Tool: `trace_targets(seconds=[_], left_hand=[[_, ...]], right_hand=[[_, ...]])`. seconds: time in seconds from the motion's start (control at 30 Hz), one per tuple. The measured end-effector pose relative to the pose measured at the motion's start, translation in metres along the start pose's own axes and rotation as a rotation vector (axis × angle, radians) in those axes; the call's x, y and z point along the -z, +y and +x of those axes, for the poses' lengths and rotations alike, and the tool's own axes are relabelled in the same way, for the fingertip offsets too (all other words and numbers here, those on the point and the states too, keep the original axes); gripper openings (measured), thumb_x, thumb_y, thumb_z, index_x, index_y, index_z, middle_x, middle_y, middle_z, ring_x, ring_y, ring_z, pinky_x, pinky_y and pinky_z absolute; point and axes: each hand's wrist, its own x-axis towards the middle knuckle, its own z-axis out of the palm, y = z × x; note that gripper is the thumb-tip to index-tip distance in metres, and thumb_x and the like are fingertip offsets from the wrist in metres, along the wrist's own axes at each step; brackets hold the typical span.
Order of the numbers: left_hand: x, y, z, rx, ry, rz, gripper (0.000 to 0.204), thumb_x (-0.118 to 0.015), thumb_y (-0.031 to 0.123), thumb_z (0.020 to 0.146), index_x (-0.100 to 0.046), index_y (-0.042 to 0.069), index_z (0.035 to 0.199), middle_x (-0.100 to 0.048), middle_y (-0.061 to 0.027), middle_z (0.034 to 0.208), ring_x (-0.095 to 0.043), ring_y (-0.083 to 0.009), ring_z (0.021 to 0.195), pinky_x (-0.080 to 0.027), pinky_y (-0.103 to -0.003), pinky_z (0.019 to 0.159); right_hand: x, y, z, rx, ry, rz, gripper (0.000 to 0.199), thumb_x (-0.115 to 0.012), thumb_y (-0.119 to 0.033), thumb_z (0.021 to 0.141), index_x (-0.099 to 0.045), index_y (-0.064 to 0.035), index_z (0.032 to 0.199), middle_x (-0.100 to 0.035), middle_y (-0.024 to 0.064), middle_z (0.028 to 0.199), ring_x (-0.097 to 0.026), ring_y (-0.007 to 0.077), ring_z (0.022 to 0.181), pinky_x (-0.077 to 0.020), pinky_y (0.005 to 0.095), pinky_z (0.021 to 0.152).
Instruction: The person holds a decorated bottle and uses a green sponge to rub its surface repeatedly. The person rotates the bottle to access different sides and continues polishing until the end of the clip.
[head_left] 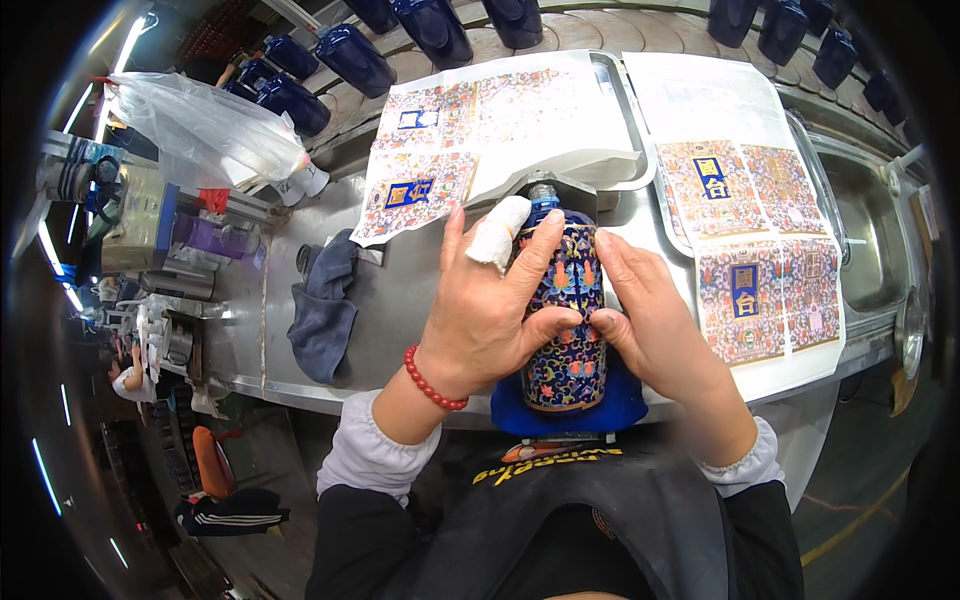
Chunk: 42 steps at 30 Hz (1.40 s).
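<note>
A dark blue bottle [566, 368] with a colourful floral decal lies neck away from me on a blue cushion [628, 400] at the bench's front edge. My left hand [480, 300] holds its left side, the thumb pressed on the decal's middle. One finger of that hand is wrapped in white cloth or tape, and a red bead bracelet circles the wrist. From the other side my right hand [655, 325] holds the bottle, fingers along its flank and thumb close to the left thumb. A metal support [575, 190] stands by the neck. The bottle's underside is hidden.
Patterned decal sheets [425, 165] lie on a tray at the far left, with more decal sheets [765, 250] at the right. A grey-blue cloth [325, 310] rests on the metal bench. Blue bottles [355, 60] line the far conveyor. A sink [865, 220] is at the right.
</note>
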Motion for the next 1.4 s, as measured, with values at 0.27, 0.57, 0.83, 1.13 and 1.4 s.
trace_targets(seconds=[0.27,0.57,0.83,1.13,1.4], left_hand=[[0.003,-0.003,-0.006,-0.057,0.061,-0.069,0.065,-0.057,0.056,0.1,-0.065,0.0,0.132,-0.063,-0.0257,0.133,-0.058,-0.0408,0.129,-0.027,-0.055,0.12],[-0.005,-0.005,-0.006,-0.027,0.12,-0.169,0.061,-0.064,0.053,0.096,-0.066,0.004,0.131,-0.064,-0.0216,0.132,-0.058,-0.0404,0.126,-0.03,-0.061,0.117],[-0.003,0.004,-0.006,-0.03,0.059,-0.032,0.07,-0.063,0.059,0.094,-0.064,0.004,0.138,-0.062,-0.0221,0.135,-0.057,-0.0397,0.127,-0.026,-0.058,0.119],[0.005,0.018,-0.003,0.033,-0.035,0.072,0.074,-0.06,0.065,0.093,-0.062,0.01,0.142,-0.057,-0.0204,0.141,-0.048,-0.0404,0.135,-0.023,-0.061,0.118],[0.004,0.017,-0.002,-0.01,-0.016,0.111,0.072,-0.062,0.062,0.093,-0.063,0.008,0.141,-0.058,-0.018,0.139,-0.049,-0.0397,0.132,-0.023,-0.061,0.118]], right_hand=[[0.025,-0.016,0.014,-0.345,0.216,0.369,0.037,-0.062,0.005,0.092,-0.057,0.0008,0.128,-0.072,0.0139,0.111,-0.071,0.022,0.1,-0.0562,0.0341,0.09],[0.041,0.005,0.053,-0.476,-0.125,0.661,0.017,-0.066,-0.014,0.095,-0.061,-0.0027,0.107,-0.064,0.0019,0.097,-0.058,0.0081,0.09,-0.0492,0.0257,0.081],[0.031,0.01,0.053,-0.55,-0.015,1.005,0.023,-0.067,-0.015,0.097,-0.062,-0.0033,0.116,-0.067,0.0042,0.105,-0.062,0.0083,0.096,-0.0515,0.0245,0.084],[0.034,0.007,0.019,-0.404,0.157,0.568,0.033,-0.062,-0.003,0.097,-0.063,-0.0028,0.129,-0.07,0.0091,0.111,-0.067,0.0145,0.099,-0.0547,0.0275,0.085],[0.018,0.004,0.014,-0.075,0.134,0.158,0.056,-0.049,0.02,0.088,-0.059,-0.0014,0.139,-0.06,0.0206,0.142,-0.065,0.03,0.122,-0.0592,0.0348,0.089]])
